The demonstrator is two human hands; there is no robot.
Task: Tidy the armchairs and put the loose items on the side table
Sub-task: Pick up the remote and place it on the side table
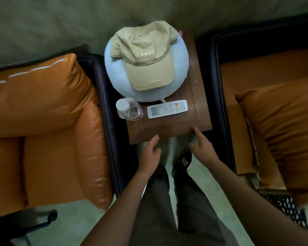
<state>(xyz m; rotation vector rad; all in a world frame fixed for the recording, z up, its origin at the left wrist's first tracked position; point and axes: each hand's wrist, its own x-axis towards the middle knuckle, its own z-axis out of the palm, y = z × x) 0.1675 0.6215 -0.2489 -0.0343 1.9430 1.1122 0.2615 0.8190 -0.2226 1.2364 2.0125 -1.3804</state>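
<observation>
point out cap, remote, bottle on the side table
cap (pixel 146 55): head view, on the crown panel above the lettering.
remote (pixel 167 109): head view, on the middle of its white face.
bottle (pixel 129 110): head view, on its clear shoulder below the white lid.

"S·O·U·L" on the tan cap (pixel 146 55)

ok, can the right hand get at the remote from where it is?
Probably yes. The right hand is open at the side table's near edge, and only bare wood lies between it and the remote. The bottle stands off to the left.
</observation>
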